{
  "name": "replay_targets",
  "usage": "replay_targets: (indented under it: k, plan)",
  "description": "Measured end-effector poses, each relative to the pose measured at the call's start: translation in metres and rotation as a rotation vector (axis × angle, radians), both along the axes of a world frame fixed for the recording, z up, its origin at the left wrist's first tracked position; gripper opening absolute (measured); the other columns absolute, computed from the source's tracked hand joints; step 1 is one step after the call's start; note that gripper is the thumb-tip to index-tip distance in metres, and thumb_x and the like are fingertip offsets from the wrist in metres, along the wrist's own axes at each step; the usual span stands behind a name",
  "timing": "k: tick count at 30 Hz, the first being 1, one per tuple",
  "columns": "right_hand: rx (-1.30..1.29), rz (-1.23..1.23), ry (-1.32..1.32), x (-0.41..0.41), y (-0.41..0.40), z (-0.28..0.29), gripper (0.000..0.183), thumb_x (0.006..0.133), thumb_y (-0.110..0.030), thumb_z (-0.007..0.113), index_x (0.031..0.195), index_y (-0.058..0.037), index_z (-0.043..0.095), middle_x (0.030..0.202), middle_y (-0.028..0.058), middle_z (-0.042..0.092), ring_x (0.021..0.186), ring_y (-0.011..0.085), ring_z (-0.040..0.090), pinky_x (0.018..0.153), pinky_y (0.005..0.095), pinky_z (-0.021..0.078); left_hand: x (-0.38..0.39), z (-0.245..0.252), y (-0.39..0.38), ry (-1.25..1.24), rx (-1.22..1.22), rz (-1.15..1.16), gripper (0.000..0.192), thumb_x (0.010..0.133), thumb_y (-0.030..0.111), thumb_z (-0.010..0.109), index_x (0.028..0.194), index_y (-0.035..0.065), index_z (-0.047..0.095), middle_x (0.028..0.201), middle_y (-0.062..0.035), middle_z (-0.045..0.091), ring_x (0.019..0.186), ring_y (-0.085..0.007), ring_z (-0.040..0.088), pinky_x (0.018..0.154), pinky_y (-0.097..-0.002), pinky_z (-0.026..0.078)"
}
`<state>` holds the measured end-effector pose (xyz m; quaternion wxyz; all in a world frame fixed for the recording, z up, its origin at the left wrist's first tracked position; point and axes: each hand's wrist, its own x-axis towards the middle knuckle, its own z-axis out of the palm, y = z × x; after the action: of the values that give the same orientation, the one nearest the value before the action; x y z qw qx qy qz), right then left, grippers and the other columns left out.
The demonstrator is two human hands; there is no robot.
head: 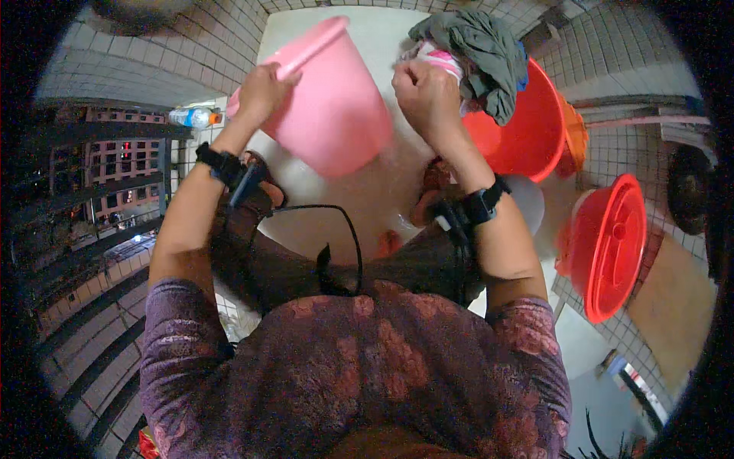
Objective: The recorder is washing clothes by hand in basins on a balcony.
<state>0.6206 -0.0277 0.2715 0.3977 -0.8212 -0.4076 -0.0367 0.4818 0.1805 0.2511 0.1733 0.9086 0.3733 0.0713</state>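
Note:
My left hand (pixel 265 92) grips the thick rolled rim of a pink plastic basin (pixel 338 109), which is tipped on its side with its base towards me. My right hand (pixel 427 94) is closed in a fist against a pink-and-white cloth (pixel 440 57); its fingertips are hidden. Beside that cloth bulges a dark green garment (pixel 487 54), with a bit of blue fabric (pixel 522 66) at its edge. This bundle lies over the near-left side of a large red tub (pixel 533 132).
Wet floor (pixel 355 212) spreads between my feet. Another red basin (pixel 616 252) leans at the right, near a tan board (pixel 676 304). A plastic bottle with an orange cap (pixel 195 117) lies by the left railing (pixel 97 132). A black cable (pixel 350 224) loops before my lap.

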Motion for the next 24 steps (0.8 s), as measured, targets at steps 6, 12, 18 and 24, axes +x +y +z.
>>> replay_targets:
  k: [6, 12, 18, 24]
  plan:
    - [0.014, 0.008, 0.099, 0.007, 0.000, -0.003, 0.023, 0.072, -0.019, 0.047, 0.063, -0.0016, 0.058, 0.062, 0.0203, 0.056, 0.060, 0.0380, 0.056, 0.057, 0.0469, 0.0448, 0.026, 0.003, -0.017, 0.105, 0.180, 0.032, 0.052, 0.075, 0.052, 0.050, 0.071, 0.0008, 0.060, 0.069, -0.0185, 0.059, 0.066, -0.0333, 0.059, 0.061, -0.0430, 0.045]
    - [-0.115, 0.241, -0.197, 0.002, -0.002, -0.019, 0.035, 0.071, -0.024, 0.059, 0.099, -0.0040, 0.052, 0.097, 0.0145, 0.054, 0.090, 0.0303, 0.052, 0.074, 0.0359, 0.0440, -0.002, -0.013, -0.039, 0.022, 0.440, -0.407, 0.046, 0.076, 0.044, 0.055, 0.058, 0.0018, 0.052, 0.052, -0.0153, 0.054, 0.051, -0.0313, 0.056, 0.046, -0.0405, 0.044]
    - [-0.267, 0.311, -0.137, -0.019, -0.002, -0.031, 0.043, 0.073, -0.026, 0.058, 0.108, -0.0048, 0.047, 0.114, 0.0177, 0.044, 0.106, 0.0340, 0.041, 0.083, 0.0455, 0.0370, -0.008, -0.014, -0.038, -0.064, 0.381, -0.676, 0.045, 0.074, 0.042, 0.057, 0.056, 0.0016, 0.051, 0.050, -0.0156, 0.053, 0.047, -0.0318, 0.055, 0.042, -0.0407, 0.043]
    - [-0.389, 0.342, -0.007, -0.019, 0.000, -0.028, 0.041, 0.075, -0.024, 0.056, 0.108, -0.0021, 0.046, 0.113, 0.0188, 0.045, 0.100, 0.0349, 0.047, 0.082, 0.0428, 0.0399, 0.007, -0.040, -0.015, 0.181, 0.238, -0.504, 0.053, 0.077, 0.047, 0.051, 0.062, -0.0028, 0.059, 0.060, -0.0219, 0.056, 0.060, -0.0366, 0.057, 0.057, -0.0433, 0.047]
